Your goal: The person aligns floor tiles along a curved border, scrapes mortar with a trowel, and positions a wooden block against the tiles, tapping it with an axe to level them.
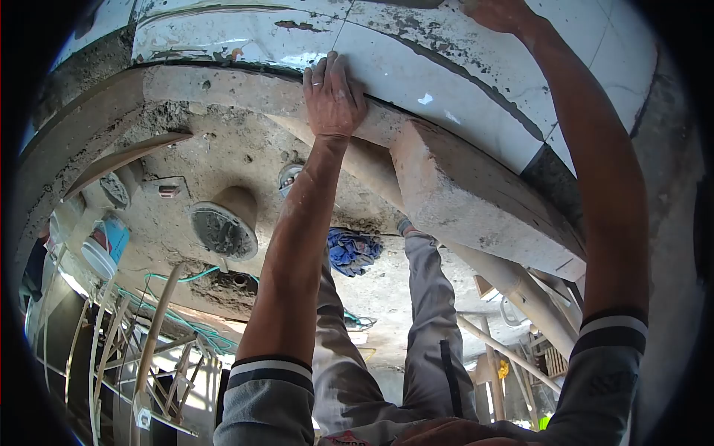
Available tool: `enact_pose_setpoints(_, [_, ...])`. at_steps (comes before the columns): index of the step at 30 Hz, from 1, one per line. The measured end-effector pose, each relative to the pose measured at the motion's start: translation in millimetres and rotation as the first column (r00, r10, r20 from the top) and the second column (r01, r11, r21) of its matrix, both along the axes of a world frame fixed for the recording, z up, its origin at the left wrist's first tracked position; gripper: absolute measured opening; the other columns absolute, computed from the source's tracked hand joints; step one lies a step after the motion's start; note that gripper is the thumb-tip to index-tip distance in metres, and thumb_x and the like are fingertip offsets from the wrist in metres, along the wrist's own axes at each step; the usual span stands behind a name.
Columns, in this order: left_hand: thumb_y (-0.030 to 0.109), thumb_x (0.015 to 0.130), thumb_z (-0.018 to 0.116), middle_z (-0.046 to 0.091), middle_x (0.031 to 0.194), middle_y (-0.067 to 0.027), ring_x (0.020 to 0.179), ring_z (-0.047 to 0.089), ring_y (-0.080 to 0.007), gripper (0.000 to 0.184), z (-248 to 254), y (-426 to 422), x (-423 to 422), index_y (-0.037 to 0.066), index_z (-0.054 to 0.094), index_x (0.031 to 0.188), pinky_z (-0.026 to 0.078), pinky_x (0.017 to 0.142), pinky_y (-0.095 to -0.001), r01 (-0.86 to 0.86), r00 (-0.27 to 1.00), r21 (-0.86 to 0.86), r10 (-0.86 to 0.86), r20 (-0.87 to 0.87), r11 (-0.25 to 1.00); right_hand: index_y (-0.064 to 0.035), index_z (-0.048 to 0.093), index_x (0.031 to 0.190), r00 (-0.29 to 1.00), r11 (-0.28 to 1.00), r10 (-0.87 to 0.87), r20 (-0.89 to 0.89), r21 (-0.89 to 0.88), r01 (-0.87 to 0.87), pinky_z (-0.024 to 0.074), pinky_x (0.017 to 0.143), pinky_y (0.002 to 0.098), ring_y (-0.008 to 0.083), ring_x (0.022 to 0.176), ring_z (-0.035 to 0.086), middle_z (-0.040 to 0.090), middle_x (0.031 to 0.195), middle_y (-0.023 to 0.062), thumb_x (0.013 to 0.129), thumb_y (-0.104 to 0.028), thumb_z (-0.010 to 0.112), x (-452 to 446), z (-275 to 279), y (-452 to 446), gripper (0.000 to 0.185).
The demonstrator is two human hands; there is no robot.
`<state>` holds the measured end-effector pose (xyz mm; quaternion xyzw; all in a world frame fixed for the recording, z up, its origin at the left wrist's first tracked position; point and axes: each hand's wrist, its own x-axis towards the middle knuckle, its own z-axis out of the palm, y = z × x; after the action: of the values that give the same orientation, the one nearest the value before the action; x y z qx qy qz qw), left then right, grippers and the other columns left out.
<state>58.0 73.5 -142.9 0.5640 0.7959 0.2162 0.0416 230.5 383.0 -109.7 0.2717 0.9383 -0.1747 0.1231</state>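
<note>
My left hand [335,100] lies with straight fingers over the edge of a white tile [245,37] and the rough concrete ledge [223,85] below it. A ring and grey mortar dust show on its fingers. At the top edge my right hand [500,13] is closed over the tiled surface, partly cut off by the frame; what it holds, if anything, cannot be made out. Wet grey mortar streaks the tiles and fills a curved joint [476,82] between them.
A thick concrete beam [476,201] juts out at right. On the floor below stand a bucket of mortar [223,230], a white and blue pail [105,245] and a bundled blue cloth [353,251]. A green hose [193,327] and bamboo poles [156,334] lie at lower left.
</note>
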Motion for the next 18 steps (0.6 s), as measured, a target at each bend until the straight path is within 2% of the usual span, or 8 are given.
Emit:
enact_pose_setpoints(1, [0.021,0.087,0.047,0.055,0.124,-0.0153,0.116,0.049,-0.0329,0.036,-1,0,-1,0.006,0.049,0.120,0.030,0.101,-0.0531,-0.011,1.000,0.024,0.010,0.023,1.000,-0.0058,0.061,0.107,1.000,1.000,-0.002,-0.006,-0.003,0.002,0.0491,0.079,0.0455,0.0376,0.091,0.060,0.064,0.096,0.0187,0.083,-0.025,0.053,-6,6,2,0.032])
enact_pose_setpoints(3, [0.021,0.087,0.046,0.055,0.124,-0.0154,0.116,0.049,-0.0329,0.038,-1,2,-1,0.005,0.046,0.122,0.030,0.101,-0.0532,-0.015,0.999,0.047,0.013,0.052,0.999,-0.0056,0.061,0.108,0.945,0.990,0.136,0.296,-0.072,-0.120,0.0491,0.078,0.0455,0.0368,0.092,0.061,0.064,0.094,0.0181,0.082,-0.020,0.052,-27,52,-8,0.031])
enact_pose_setpoints(7, [0.020,0.086,0.045,0.055,0.124,-0.0162,0.116,0.049,-0.0329,0.041,2,-1,1,0.005,0.045,0.125,0.029,0.101,-0.0538,0.005,0.998,-0.015,-0.004,0.059,1.000,-0.0067,0.061,0.109,0.945,0.978,0.207,0.255,-0.072,-0.195,0.0472,0.085,0.0444,0.0356,0.101,0.059,0.064,0.102,0.0174,0.082,-0.017,0.051,31,27,1,0.031])
enact_pose_setpoints(10, [0.019,0.085,0.045,0.056,0.123,-0.0162,0.115,0.050,-0.0326,0.041,3,3,0,0.005,0.047,0.123,0.029,0.102,-0.0530,0.002,0.998,-0.014,-0.002,0.059,1.000,-0.0067,0.048,0.124,0.915,0.963,0.260,0.309,-0.018,-0.268,0.0431,0.092,0.0443,0.0318,0.108,0.053,0.054,0.112,0.0154,0.088,-0.011,0.054,79,30,-7,0.037])
enact_pose_setpoints(12, [0.018,0.084,0.045,0.057,0.122,-0.0160,0.115,0.050,-0.0321,0.040,4,4,1,0.004,0.051,0.120,0.030,0.101,-0.0515,-0.007,1.000,-0.050,0.008,0.023,0.999,-0.0066,0.049,0.122,0.900,0.954,0.287,0.329,-0.017,-0.298,0.0423,0.091,0.0436,0.0308,0.107,0.053,0.055,0.110,0.0141,0.086,-0.010,0.056,114,44,-15,0.037])
enact_pose_setpoints(14, [0.018,0.084,0.045,0.057,0.123,-0.0160,0.115,0.051,-0.0321,0.040,3,4,1,0.004,0.050,0.121,0.030,0.101,-0.0519,-0.004,1.000,-0.048,0.005,0.014,0.999,-0.0067,0.053,0.109,0.819,0.938,0.321,0.476,-0.043,-0.343,0.0430,0.088,0.0418,0.0275,0.101,0.055,0.054,0.106,0.0115,0.089,-0.011,0.050,152,55,-21,0.021])
enact_pose_setpoints(17, [0.019,0.084,0.045,0.056,0.124,-0.0167,0.115,0.050,-0.0329,0.040,3,5,0,0.005,0.049,0.121,0.030,0.102,-0.0529,0.006,1.000,-0.053,-0.006,0.011,0.999,-0.0087,0.051,0.111,0.814,0.914,0.361,0.456,0.001,-0.406,0.0429,0.086,0.0422,0.0276,0.096,0.055,0.054,0.099,0.0106,0.084,-0.008,0.051,247,56,-39,0.026])
enact_pose_setpoints(18, [0.020,0.084,0.046,0.055,0.126,-0.0174,0.115,0.050,-0.0335,0.040,4,3,0,0.006,0.048,0.122,0.030,0.102,-0.0536,0.011,1.000,-0.064,-0.010,0.017,0.998,-0.0097,0.052,0.107,0.778,0.942,0.302,0.551,-0.046,-0.333,0.0424,0.085,0.0417,0.0272,0.096,0.055,0.054,0.097,0.0093,0.082,-0.008,0.052,278,57,-48,0.025])
